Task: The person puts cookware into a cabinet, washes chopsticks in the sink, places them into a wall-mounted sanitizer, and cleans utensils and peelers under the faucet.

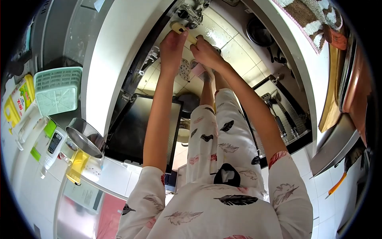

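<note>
Held out in front of my body, my left hand (172, 44) is closed round a pale yellow, handle-like object (177, 27), whose rounded end shows beyond the fingers. To its right, my right hand (204, 51) is closed on the same object near its other visible part. The rest of the object is hidden by the hands. Below them are the tiled floor (242, 55) and my feet in slippers (197, 69).
An open drawer with a dark tray (129, 129) lies left of my legs. An open drawer with utensils (280, 113) is on the right. Beyond it sits a black pan (259, 31). A green basket (57, 91) and a pot (84, 137) stand at the left.
</note>
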Available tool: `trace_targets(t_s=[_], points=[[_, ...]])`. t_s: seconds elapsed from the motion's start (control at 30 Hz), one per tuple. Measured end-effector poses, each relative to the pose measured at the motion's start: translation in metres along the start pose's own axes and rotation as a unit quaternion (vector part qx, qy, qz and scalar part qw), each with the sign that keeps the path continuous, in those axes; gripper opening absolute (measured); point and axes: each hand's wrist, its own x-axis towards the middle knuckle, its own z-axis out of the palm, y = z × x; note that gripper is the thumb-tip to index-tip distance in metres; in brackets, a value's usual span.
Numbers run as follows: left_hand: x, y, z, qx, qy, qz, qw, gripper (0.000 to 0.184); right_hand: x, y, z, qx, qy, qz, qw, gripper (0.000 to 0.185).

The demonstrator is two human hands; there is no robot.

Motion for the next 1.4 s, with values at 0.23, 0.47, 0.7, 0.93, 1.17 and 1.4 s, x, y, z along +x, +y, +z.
trace_targets(t_s=[0.23,0.47,0.7,0.93,1.17,1.4], points=[[0.003,-0.001,0.002,0.039,0.064,-0.023,0.997,0.020,0.017,0.002,0.007,0.029,0.021,-0.005,0.999,0.032],[0.012,-0.011,-0.003,-0.020,0.073,-0.001,0.997,0.027,0.022,0.003,0.008,-0.008,0.020,0.005,1.000,0.035],[0.014,-0.008,-0.007,-0.053,0.008,-0.004,0.999,0.033,0.018,0.000,0.005,-0.036,0.035,0.015,0.999,0.037],[0.015,-0.002,-0.011,-0.322,-0.025,-0.080,0.943,0.025,0.017,-0.010,-0.006,-0.030,0.041,0.023,0.998,0.035],[0.019,-0.011,-0.005,-0.397,0.040,-0.116,0.910,0.022,0.019,-0.004,-0.009,-0.059,0.044,0.015,0.997,0.037],[0.018,-0.024,-0.004,-0.378,0.058,-0.166,0.909,0.013,-0.011,-0.007,-0.018,-0.007,-0.010,0.045,0.999,0.034]])
